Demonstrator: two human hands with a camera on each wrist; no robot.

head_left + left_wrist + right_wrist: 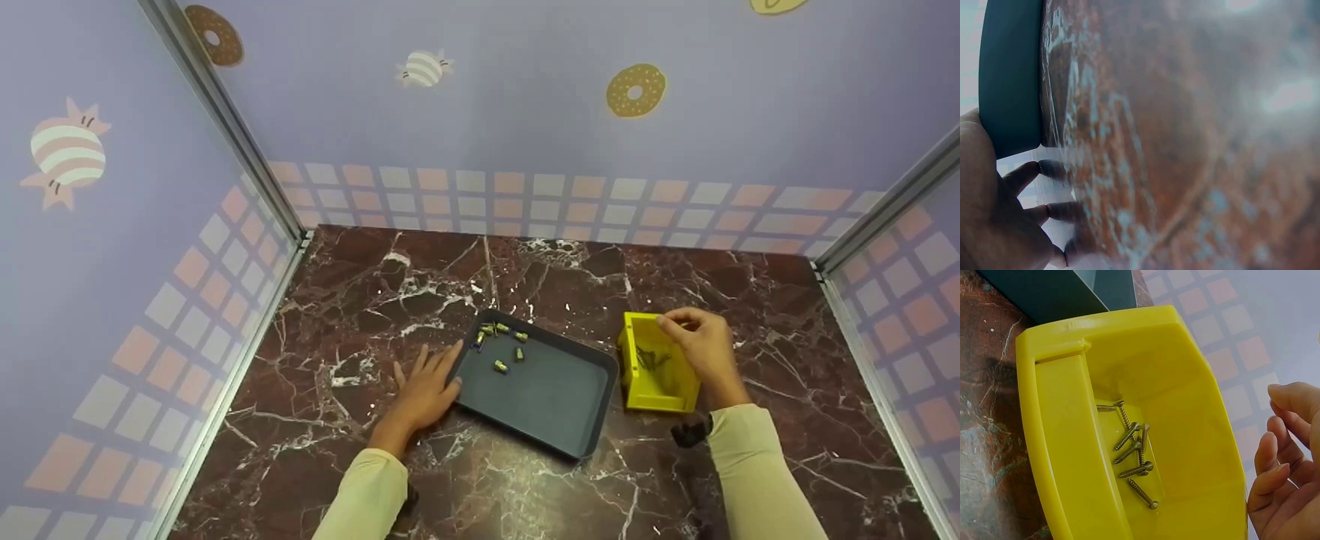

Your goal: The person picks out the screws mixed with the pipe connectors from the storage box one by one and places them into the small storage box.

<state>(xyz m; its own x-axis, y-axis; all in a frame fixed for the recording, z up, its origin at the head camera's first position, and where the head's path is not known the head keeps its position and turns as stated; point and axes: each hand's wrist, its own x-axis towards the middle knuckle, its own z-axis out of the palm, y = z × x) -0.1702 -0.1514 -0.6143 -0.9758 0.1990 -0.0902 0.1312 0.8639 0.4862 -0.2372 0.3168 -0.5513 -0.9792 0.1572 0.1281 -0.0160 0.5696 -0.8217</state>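
Observation:
In the head view, my left hand (426,390) lies at the left edge of a dark grey tray (540,397), fingers spread and thumb against its side. Several small brass-coloured fittings with blue bits (501,367) lie toward the tray's far left corner. My right hand (703,349) hovers over the right side of a yellow bin (664,401). Its fingers are loosely bent, and no object shows between them in the right wrist view. Several screws (1140,494) lie in a loose heap on the bin's floor. The left wrist view catches the left hand (988,197) beside the tray's wall (1010,73).
The tray and bin stand side by side on a dark red marbled tabletop (360,300), a narrow gap between them. Patterned lilac panels (517,112) enclose the back and both sides, with metal rails (225,120) at the corners.

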